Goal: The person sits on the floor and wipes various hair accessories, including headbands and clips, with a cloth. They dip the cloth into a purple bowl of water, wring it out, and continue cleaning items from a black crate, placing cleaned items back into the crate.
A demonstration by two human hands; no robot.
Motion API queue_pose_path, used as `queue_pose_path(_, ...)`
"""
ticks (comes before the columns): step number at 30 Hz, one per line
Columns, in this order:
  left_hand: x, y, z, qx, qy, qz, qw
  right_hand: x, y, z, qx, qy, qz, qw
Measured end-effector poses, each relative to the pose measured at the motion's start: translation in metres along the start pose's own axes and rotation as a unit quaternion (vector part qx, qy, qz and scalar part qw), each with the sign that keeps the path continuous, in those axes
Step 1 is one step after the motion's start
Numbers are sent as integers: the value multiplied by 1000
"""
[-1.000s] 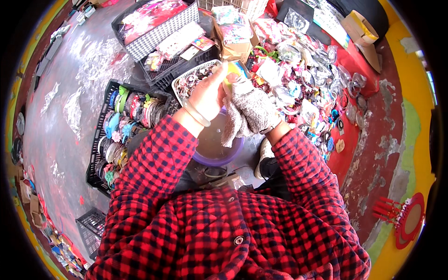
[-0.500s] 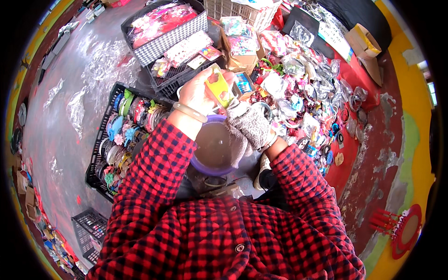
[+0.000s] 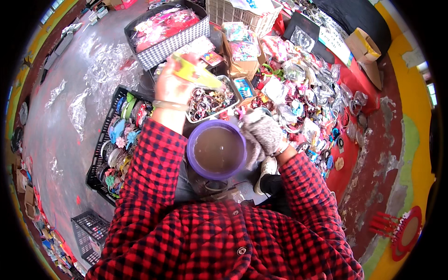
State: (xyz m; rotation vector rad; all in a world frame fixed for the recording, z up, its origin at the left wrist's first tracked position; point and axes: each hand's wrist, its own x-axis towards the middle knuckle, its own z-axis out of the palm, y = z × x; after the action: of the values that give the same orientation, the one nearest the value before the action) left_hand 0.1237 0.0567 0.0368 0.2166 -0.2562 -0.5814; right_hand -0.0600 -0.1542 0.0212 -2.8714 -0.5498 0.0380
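My left hand (image 3: 172, 86) is raised and closed on a flat yellow-green plastic piece (image 3: 198, 74), blurred by motion; in the earlier frame it shows cut-out holes. My right hand (image 3: 278, 143) grips a crumpled grey cloth (image 3: 262, 130), which covers most of its fingers and hangs down. Between my forearms stands a purple bucket (image 3: 190, 151) of murky brown water. Just beyond it, below the yellow-green piece, sits a white tray (image 3: 192, 119) full of small hair ties and trinkets.
A black crate (image 3: 93, 172) of headbands stands at left. Behind are a patterned basket (image 3: 175, 42) of packaged goods, a cardboard box (image 3: 242, 67) and a cream crate (image 3: 242, 16). Loose accessories and plastic bags pile up at right. My shoe (image 3: 267, 172) is beside the bucket.
My left hand has swung left and away from the cloth with the yellow-green piece. My right hand has drawn slightly right and down with the cloth, uncovering the bucket and tray.
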Motion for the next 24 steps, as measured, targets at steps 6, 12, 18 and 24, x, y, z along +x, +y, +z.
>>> queue_pose_path(6,-2,-3,18,37,218,38,975,-31,41,30,396,179,153,888)
queue_pose_path(12,-14,-30,34,153,84,-82,981,-8,21,-29,108,281,48,952)
queue_pose_path(18,-21,-73,32,487,-59,-120,863,2,-4,-78,-130,126,130,975)
queue_pose_path(24,-36,-108,14,566,-129,-211,787,4,11,-18,-34,175,98,979)
